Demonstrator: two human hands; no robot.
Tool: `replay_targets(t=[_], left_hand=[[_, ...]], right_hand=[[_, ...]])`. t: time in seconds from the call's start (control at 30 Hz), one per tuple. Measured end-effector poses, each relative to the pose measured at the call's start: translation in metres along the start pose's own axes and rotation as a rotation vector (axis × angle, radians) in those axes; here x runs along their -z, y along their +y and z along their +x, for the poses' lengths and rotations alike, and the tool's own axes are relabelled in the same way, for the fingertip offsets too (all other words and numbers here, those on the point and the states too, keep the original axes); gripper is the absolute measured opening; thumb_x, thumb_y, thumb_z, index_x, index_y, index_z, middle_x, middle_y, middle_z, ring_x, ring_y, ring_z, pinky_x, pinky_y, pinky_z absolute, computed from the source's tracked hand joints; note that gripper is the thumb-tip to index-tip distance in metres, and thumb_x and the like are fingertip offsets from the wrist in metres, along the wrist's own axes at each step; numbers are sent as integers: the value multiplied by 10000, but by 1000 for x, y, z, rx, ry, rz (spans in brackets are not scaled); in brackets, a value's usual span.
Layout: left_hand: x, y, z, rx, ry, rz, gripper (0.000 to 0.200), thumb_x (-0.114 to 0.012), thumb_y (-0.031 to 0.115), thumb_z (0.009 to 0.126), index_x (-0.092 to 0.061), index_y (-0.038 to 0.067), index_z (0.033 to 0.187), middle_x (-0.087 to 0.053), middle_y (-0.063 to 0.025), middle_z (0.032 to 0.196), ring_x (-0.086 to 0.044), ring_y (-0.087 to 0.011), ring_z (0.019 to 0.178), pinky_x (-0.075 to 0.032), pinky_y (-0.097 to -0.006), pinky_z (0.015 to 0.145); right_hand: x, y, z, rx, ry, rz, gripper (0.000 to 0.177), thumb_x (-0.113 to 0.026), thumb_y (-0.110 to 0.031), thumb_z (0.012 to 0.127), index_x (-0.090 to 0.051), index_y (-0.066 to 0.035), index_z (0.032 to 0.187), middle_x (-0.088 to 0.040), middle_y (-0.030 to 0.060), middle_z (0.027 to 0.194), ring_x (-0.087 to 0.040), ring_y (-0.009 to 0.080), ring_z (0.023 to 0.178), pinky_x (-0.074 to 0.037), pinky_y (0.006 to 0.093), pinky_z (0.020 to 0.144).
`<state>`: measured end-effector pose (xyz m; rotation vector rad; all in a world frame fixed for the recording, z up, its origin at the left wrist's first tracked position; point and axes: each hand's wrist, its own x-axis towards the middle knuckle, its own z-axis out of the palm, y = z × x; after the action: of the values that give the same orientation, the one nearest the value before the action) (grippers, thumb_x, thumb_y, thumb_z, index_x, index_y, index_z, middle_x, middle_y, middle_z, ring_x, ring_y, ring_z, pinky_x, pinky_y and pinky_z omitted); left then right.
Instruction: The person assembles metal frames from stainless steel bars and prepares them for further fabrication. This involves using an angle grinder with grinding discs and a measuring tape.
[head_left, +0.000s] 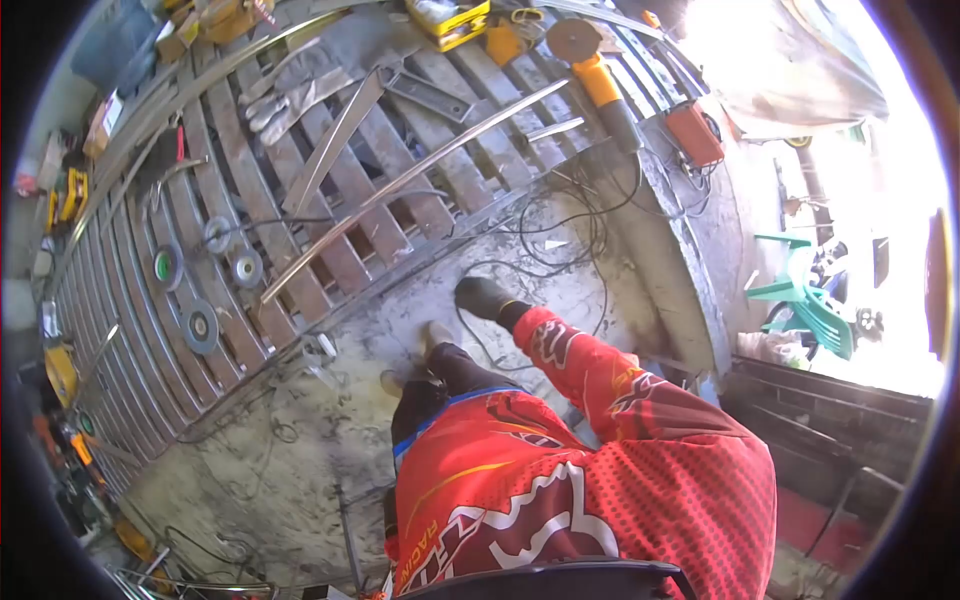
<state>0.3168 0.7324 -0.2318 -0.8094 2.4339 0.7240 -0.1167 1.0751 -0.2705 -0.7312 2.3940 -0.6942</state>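
My right hand [484, 298], in a dark glove, reaches out past the red sleeve, low in front of the slatted metal bench [330, 325]. Its fingers do not show apart, and I cannot tell whether they hold anything. A black cable [560, 268] loops on the floor close by it. Of my left hand [390, 508] only a dark sliver shows beside my torso, its fingers hidden. Across the slats near the bench's front lies a long thin metal bar [420, 185]. Behind it are a flat metal strip [335, 142] and a slotted metal piece [430, 93].
A yellow angle grinder [598, 82] rests at the bench's right corner, its disc [573, 40] facing up. Grinding discs [201, 327] and grey work gloves [293, 95] lie on the slats. A red box [694, 135] and a green plastic chair [815, 305] stand right.
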Motion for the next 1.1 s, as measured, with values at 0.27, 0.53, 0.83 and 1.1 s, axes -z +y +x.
replay_targets(t=[0.27,0.53,0.83,1.1], left_hand=[[26,-24,37,-120,-83,55,300,-597,280,941,-674,56,1124,-686,-111,1023,-626,-222,854,-510,-382,752],[106,153,82,-94,127,-432,295,-645,215,926,-635,-4,1124,-700,-170,987,-657,-239,923,-513,-364,850],[51,95,53,78,-163,-255,363,-610,334,877,-673,47,1090,-695,-214,1066,-658,-372,1026,-504,-420,890],[-14,-17,-11,-162,-121,87,137,-611,122,841,-645,9,909,-656,-193,967,-603,-426,950,-495,-474,814]], right_hand=[[8,-44,-23,-270,38,553,384,-629,-302,858,-687,-34,1126,-712,200,1097,-677,353,1037,-516,413,920],[-25,53,-100,-665,96,585,325,-654,-230,791,-719,-9,1020,-737,191,938,-705,301,899,-538,401,799],[134,-194,-11,419,441,346,297,-643,-110,814,-643,-52,1105,-620,174,1029,-600,391,979,-495,470,819],[165,-242,159,224,369,-358,238,-616,-217,819,-714,-144,1023,-729,124,917,-703,343,904,-504,476,817]])
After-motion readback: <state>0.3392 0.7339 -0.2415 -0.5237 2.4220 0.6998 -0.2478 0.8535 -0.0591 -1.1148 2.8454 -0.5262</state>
